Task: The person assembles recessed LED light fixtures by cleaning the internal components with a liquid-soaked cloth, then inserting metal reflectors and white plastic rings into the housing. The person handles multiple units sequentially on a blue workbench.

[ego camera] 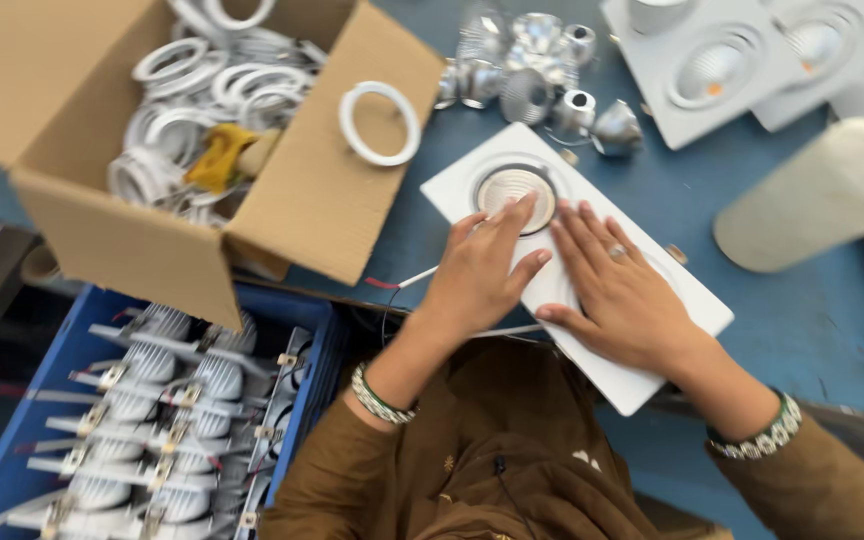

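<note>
White light panel [642, 385] under both flat hands [552, 275]

Bare blue bench [812, 330] lies open to the right of the white lamp panel [592, 300], reaching to a pale blurred cylinder [822, 195] farther right. Beyond the panel, a cluster of shiny metal reflectors [542, 75] blocks the way. To the left, an open cardboard box [322, 210] of white rings stands just beside the panel, with a narrow strip of bench between.
</note>
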